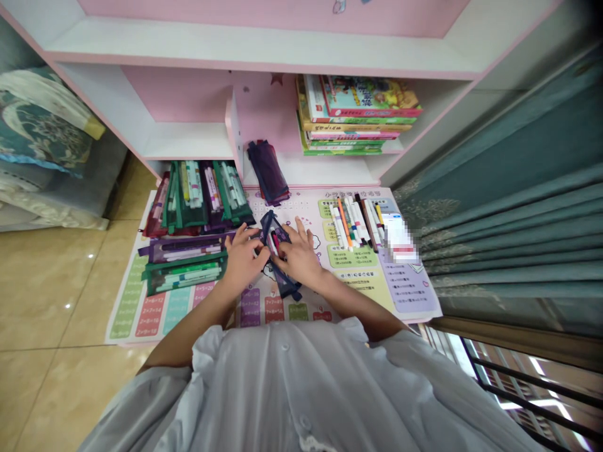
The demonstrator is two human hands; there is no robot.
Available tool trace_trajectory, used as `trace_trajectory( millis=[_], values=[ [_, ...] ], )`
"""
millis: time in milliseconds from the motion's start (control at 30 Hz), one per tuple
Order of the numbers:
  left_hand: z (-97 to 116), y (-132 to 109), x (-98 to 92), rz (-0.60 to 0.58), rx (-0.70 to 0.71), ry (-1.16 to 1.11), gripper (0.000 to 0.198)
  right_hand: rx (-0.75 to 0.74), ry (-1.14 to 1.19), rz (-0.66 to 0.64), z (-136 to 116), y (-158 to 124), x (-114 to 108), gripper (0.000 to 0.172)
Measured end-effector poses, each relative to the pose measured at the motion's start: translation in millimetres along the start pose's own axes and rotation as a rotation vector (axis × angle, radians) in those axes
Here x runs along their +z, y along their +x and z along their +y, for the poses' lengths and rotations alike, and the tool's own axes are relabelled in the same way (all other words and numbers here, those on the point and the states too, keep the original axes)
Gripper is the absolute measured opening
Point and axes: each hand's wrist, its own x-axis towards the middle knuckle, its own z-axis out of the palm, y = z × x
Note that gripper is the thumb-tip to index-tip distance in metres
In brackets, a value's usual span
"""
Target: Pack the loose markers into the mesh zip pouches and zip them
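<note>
A dark blue mesh pouch (281,276) lies on the printed desk mat in front of me, with a few pens showing inside, one of them pink. My left hand (245,254) is at the pouch's left edge, thumb and forefinger pinched together on it. From the right, my right hand (299,254) rests over the pouch, its thumb and a finger at the opening and the other fingers spread. Loose markers (355,223) lie in a row to the right. Filled pouches with green mesh (188,216) and purple mesh (160,250) are at the left.
Several dark folded pouches (268,169) lie at the back by the shelf. A stack of books (358,113) stands in the right compartment. A phone (400,238) rests at the mat's right side. A curtain (509,188) hangs at the right.
</note>
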Motion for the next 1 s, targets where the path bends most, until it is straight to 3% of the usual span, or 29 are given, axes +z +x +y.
trace_trajectory(
  millis=[167, 267, 367, 500, 1000],
  values=[
    [0, 0, -0.8, -0.010, -0.010, -0.003, 0.019, 0.133, -0.115, 0.323, 38, -3, -12, 0.031],
    [0, 0, -1.2, -0.019, -0.009, -0.002, 0.020, 0.325, -0.278, 0.394, 72, -5, -21, 0.024],
    [0, 0, -1.1, -0.016, -0.001, -0.004, 0.020, 0.469, -0.376, 0.376, 100, -9, -24, 0.020],
    [0, 0, -0.4, -0.009, -0.001, -0.010, 0.019, 0.551, -0.420, 0.284, 117, -14, -20, 0.024],
    [-1, 0, -0.8, -0.016, 0.000, 0.002, 0.020, 0.608, -0.366, 0.145, 117, -8, -17, 0.028]
  ],
)
